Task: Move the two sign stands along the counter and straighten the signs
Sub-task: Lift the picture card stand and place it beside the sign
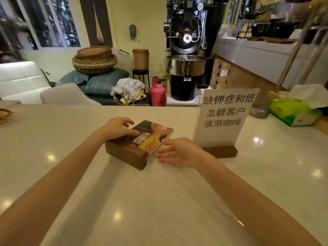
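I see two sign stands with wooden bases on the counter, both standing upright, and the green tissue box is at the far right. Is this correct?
Not quite. In the head view only the white text sign stands upright; the orange picture sign lies tipped back flat under the left hand. Both have wooden bases, and the green tissue box is at the far right.

Pale counter (124, 201) with two sign stands (126, 153) (220, 151), tissue pack (294, 111).

Your left hand (118, 128) rests on the tipped-over sign (152, 134), which lies flat with its wooden base (126, 154) nearest you. Your right hand (179, 152), fingers spread, hovers just right of it. Further right, the white sign (225, 118) stands upright on the counter (124, 201).
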A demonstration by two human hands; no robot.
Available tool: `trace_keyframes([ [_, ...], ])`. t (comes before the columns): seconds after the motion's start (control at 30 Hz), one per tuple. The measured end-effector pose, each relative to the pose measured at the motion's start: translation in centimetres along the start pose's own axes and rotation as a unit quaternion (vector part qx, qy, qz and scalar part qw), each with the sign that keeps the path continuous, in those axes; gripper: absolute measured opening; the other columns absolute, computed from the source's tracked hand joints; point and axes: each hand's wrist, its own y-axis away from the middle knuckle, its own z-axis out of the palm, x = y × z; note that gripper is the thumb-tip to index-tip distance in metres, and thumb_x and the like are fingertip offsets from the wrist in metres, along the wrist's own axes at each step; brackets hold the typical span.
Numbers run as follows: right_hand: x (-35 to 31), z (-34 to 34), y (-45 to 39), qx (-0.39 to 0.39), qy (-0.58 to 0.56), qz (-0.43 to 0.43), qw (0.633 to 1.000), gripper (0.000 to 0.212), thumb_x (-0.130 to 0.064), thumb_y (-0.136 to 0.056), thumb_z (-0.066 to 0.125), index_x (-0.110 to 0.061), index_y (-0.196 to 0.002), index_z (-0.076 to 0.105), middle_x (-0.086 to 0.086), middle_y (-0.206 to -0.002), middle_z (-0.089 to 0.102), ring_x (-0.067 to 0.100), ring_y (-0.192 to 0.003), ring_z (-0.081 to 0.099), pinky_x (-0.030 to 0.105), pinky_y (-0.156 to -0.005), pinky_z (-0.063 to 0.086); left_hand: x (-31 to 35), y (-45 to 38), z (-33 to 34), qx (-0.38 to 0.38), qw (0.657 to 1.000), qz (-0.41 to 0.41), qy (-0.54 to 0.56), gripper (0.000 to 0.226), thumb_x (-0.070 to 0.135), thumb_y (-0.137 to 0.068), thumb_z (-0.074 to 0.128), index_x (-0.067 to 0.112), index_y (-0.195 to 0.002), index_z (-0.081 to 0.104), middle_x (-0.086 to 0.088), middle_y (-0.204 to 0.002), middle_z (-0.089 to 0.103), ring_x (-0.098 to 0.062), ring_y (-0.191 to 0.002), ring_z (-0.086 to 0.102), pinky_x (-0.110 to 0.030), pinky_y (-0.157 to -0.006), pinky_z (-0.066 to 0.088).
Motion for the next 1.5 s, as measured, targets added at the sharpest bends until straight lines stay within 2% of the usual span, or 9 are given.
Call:
trace_keyframes([
  [0.17, 0.6, 2.0, -2.3, 0.009, -0.012, 0.016, 1.000, 0.038, -0.013, -0.083, 0.060, 0.005, -0.117, 0.053, 0.021, -0.090, 0.065, 0.027, -0.072, 0.067, 0.033, -0.057, 0.059, -2.2, -0.5, -0.5, -0.022, 0.994, -0.076, 0.080, 0.054, 0.037, -0.076, 0.067, 0.010, -0.121, 0.054, -0.013, -0.125, 0.056, -0.026, -0.108, 0.051, -0.035, -0.092, 0.041],
  [0.37, 1.1, 3.5, -3.7, 0.030, -0.030, -0.012, 0.999, 0.039, 0.000, -0.076, 0.066, 0.003, -0.113, 0.055, 0.017, -0.100, 0.067, 0.023, -0.073, 0.068, 0.031, -0.056, 0.060, -3.3, -1.0, -0.5, -0.081, 0.983, -0.097, 0.131, 0.040, 0.028, -0.074, 0.070, 0.010, -0.110, 0.065, -0.010, -0.106, 0.066, -0.025, -0.100, 0.059, -0.032, -0.083, 0.049],
  [0.5, 1.3, 3.5, -3.8, 0.057, -0.007, -0.029, 0.998, 0.036, 0.000, -0.075, 0.068, 0.004, -0.108, 0.056, 0.019, -0.107, 0.067, 0.022, -0.077, 0.068, 0.030, -0.061, 0.060, -3.0, -1.1, -0.4, -0.080, 0.984, -0.095, 0.131, 0.042, 0.027, -0.075, 0.070, 0.010, -0.113, 0.062, -0.009, -0.107, 0.065, -0.026, -0.104, 0.058, -0.035, -0.093, 0.046],
  [0.67, 0.6, 2.7, -3.0, 0.091, 0.070, -0.112, 0.987, 0.036, -0.006, -0.073, 0.072, -0.004, -0.102, 0.051, 0.015, -0.106, 0.066, 0.024, -0.081, 0.069, 0.031, -0.060, 0.060, -2.8, -0.8, 0.0, -0.026, 0.983, -0.061, 0.173, 0.055, 0.024, -0.073, 0.072, 0.010, -0.122, 0.053, -0.008, -0.110, 0.061, -0.023, -0.099, 0.055, -0.032, -0.088, 0.045],
  [0.83, -0.6, 1.7, -1.7, 0.117, 0.174, -0.226, 0.951, 0.035, -0.009, -0.076, 0.069, -0.015, -0.098, 0.043, 0.012, -0.102, 0.063, 0.028, -0.091, 0.066, 0.041, -0.071, 0.059, -1.5, -0.2, 0.5, 0.050, 0.974, 0.005, 0.222, 0.054, 0.023, -0.075, 0.071, 0.017, -0.124, 0.049, 0.006, -0.083, 0.055, -0.010, -0.076, 0.054, -0.022, -0.059, 0.044],
  [0.97, -0.5, 1.0, -0.9, 0.137, 0.244, -0.309, 0.909, 0.035, -0.014, -0.081, 0.065, -0.022, -0.102, 0.038, 0.003, -0.097, 0.061, 0.023, -0.088, 0.067, 0.026, -0.065, 0.058, -0.7, 0.9, 1.2, 0.101, 0.965, 0.056, 0.235, 0.050, 0.018, -0.074, 0.072, 0.018, -0.118, 0.050, -0.007, -0.098, 0.060, -0.028, -0.094, 0.060, -0.035, -0.069, 0.054],
  [1.07, 0.3, 0.3, -0.4, 0.157, 0.264, -0.355, 0.883, 0.035, -0.015, -0.082, 0.063, -0.026, -0.103, 0.037, 0.000, -0.095, 0.061, 0.015, -0.083, 0.064, 0.011, -0.061, 0.051, -0.2, 1.6, 1.8, 0.122, 0.962, 0.082, 0.229, 0.049, 0.017, -0.073, 0.072, 0.016, -0.117, 0.049, -0.014, -0.107, 0.063, -0.031, -0.088, 0.065, -0.041, -0.073, 0.056],
  [1.3, 2.1, -0.5, 0.3, 0.175, 0.295, -0.418, 0.841, 0.034, -0.014, -0.083, 0.062, -0.028, -0.104, 0.039, 0.000, -0.094, 0.064, 0.013, -0.085, 0.063, 0.010, -0.066, 0.049, 0.7, 3.3, 3.3, 0.179, 0.959, 0.098, 0.198, 0.055, 0.022, -0.075, 0.071, 0.013, -0.122, 0.045, -0.014, -0.114, 0.062, -0.029, -0.092, 0.062, -0.038, -0.075, 0.054],
  [1.5, 2.6, -0.4, 0.8, 0.172, 0.319, -0.427, 0.829, 0.038, -0.012, -0.086, 0.058, -0.013, -0.119, 0.041, 0.010, -0.106, 0.065, 0.015, -0.090, 0.061, 0.009, -0.069, 0.045, 0.8, 4.1, 4.1, 0.200, 0.952, 0.090, 0.211, 0.051, 0.021, -0.077, 0.069, 0.014, -0.122, 0.046, -0.013, -0.117, 0.062, -0.022, -0.091, 0.058, -0.033, -0.076, 0.051],
])
